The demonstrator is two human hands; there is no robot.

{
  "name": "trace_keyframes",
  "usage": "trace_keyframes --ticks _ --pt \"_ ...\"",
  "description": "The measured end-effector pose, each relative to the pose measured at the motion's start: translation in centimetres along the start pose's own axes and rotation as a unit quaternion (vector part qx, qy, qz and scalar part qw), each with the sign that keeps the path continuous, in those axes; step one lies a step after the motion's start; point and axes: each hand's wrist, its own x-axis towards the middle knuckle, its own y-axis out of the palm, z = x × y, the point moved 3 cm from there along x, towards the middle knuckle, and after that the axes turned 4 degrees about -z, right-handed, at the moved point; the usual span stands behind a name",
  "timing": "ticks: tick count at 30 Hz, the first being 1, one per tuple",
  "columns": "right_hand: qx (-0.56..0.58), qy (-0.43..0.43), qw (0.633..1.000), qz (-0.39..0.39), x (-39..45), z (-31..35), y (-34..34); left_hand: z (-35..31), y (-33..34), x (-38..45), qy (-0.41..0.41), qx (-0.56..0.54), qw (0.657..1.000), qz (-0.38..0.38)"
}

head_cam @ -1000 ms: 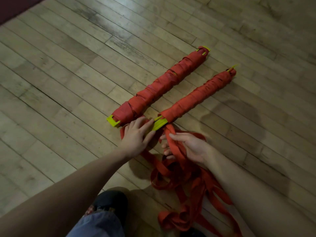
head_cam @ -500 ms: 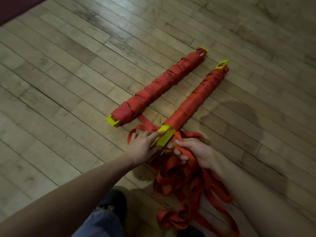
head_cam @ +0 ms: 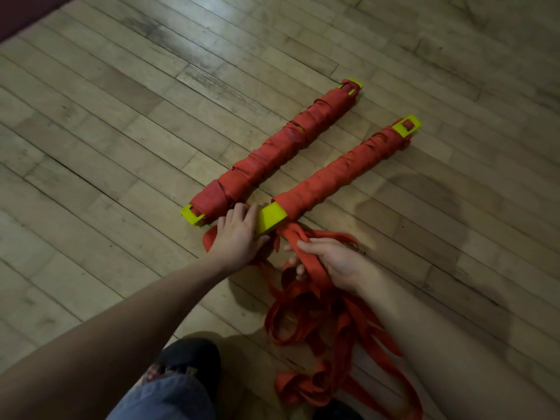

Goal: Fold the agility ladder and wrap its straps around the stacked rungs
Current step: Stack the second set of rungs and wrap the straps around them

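In the head view, the left hand (head_cam: 239, 234) lay with straight fingers pressing the yellow near end of the right-hand wrapped bundle (head_cam: 342, 174) on the wooden floor (head_cam: 91, 147). Just beside that end, the right hand (head_cam: 330, 262) gripped the loose red straps (head_cam: 318, 313) trailing from it. The second wrapped bundle (head_cam: 278, 153) lay alongside, just left of it.

worn wooden plank floor (head_cam: 127, 122) fills the view, boards running diagonally, scuffed and dull. a pale glare (head_cam: 209, 7) sits near the top; a dark reddish strip (head_cam: 21, 13) cuts the upper-left corner.
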Motion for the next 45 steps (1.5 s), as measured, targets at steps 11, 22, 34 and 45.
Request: trace_keyframes --ticks 11,22,34,45 --pt "0.002 0.008 1.0 -0.001 -0.5 -0.5 -0.3 -0.9 0.1 -2.1 0.086 -0.004 0.996 -0.026" --pt "0.013 0.061 0.998 -0.012 -0.2 -1.4 -1.0 -2.2 1.4 -2.9 0.036 -0.043 0.998 0.035" --pt "-0.049 0.069 0.996 -0.036 -1.1 -1.8 -2.8 -3.5 1.5 -3.0 0.049 -0.095 0.992 0.061" --pt "-0.069 -0.017 0.997 -0.033 0.9 0.5 -0.1 -1.2 -2.1 -1.0 -0.01 -0.134 0.99 -0.046"
